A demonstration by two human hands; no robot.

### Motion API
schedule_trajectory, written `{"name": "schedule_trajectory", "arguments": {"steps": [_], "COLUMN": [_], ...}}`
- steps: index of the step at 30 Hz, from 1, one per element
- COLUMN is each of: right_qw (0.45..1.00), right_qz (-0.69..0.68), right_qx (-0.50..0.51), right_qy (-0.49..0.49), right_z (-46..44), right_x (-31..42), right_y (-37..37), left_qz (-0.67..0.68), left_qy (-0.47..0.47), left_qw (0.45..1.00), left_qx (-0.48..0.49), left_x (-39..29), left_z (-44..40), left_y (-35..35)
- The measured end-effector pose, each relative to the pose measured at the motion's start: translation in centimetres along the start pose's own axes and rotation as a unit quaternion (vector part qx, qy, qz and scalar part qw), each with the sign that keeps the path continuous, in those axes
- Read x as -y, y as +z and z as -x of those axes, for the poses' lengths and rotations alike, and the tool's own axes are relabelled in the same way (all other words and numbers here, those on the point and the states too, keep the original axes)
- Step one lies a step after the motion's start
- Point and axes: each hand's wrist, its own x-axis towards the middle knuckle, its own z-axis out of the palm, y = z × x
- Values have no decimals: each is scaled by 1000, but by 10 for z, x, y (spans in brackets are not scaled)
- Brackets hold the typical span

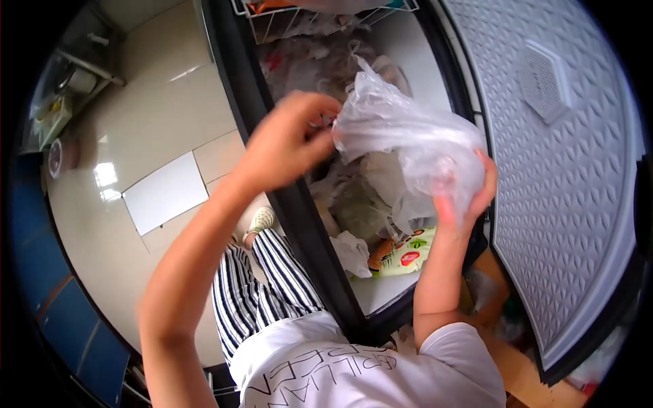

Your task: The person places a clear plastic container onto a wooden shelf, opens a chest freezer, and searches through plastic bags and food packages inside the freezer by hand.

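Note:
A crumpled translucent plastic bag [415, 139] is stretched between my two hands above the open chest freezer [299, 204]. My left hand [292, 139], blurred by motion, has its thumb and fingers closed on the bag's left end. My right hand [476, 194] is wrapped round the bag's lower right end, with the fingers partly hidden by the plastic. Something pinkish shows faintly inside the bag there. Below the hands, more plastic bags [360, 204] lie in the freezer, beside a green and yellow printed package [408, 255].
A white wire basket [272, 30] hangs at the freezer's far end. The raised grey lid [571, 170] stands to the right. On the tiled floor to the left lies a white board [166, 192]. Blue cabinets [71, 316] line the lower left, and a cardboard box [520, 360] is at lower right.

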Motion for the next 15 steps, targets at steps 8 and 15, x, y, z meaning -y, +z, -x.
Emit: {"name": "schedule_trajectory", "arguments": {"steps": [8, 15], "right_qw": [978, 990], "right_qz": [-87, 49], "right_qx": [19, -14], "right_qy": [188, 128], "right_z": [-11, -13], "right_x": [5, 1], "right_y": [28, -9], "left_qz": [227, 59], "left_qy": [-82, -68], "left_qw": [970, 996], "left_qx": [4, -19], "left_x": [-52, -28], "left_z": [-10, -16], "left_y": [61, 43]}}
